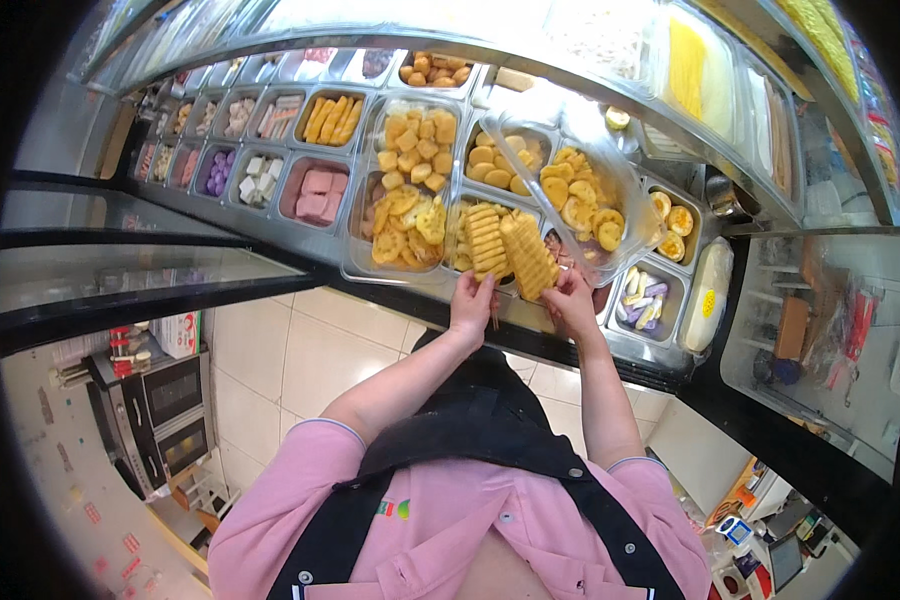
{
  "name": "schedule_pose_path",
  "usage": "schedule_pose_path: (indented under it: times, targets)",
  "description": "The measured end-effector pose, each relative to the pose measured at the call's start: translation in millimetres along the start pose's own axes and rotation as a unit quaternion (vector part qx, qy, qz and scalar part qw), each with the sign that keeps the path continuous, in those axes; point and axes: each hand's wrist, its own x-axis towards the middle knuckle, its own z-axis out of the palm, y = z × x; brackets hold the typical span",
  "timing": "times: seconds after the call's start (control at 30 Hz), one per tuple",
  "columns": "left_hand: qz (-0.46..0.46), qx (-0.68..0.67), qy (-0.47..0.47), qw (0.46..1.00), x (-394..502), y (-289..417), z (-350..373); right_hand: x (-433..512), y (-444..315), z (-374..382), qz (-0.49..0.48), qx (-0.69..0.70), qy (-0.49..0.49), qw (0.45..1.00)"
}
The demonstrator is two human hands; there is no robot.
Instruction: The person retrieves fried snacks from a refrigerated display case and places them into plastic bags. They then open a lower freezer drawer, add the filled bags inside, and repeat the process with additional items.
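Observation:
My left hand (474, 304) pinches the lower end of a ridged yellow skewered piece (486, 244), and my right hand (570, 300) pinches the lower end of a second, wider one (529, 255). The two pieces lean together over the metal trays near the counter's front edge. Left of them, a clear plastic tub (407, 259) holds yellow slices, with tan cubes (420, 142) behind. At the right, another clear tub (630, 251) stands tilted over the trays with more yellow slices inside. Thin stick ends show by my left hand.
Metal trays hold pink slabs (321, 195), white cubes (259, 180), purple balls (220, 172), halved eggs (671, 244) and purple-and-white pieces (643, 300). A wrapped white roll (705, 300) lies at the right end. A metal-framed shelf (435, 45) spans the back. Dark door frames (157, 315) stand left.

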Motion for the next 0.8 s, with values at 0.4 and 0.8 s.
schedule_pose_path:
  times: [0.4, 0.8]
  targets:
    - [-0.036, 0.268, -0.060, 0.961, -7.9, 20.8, -24.0, -11.6, -17.1, 2.6, -0.202, -0.434, 0.080, 0.874]
    - [-0.033, 0.258, -0.333, 0.906, -62.0, 92.2, -32.4, 57.1, -137.9, -18.6, -0.223, -0.574, 0.028, 0.787]
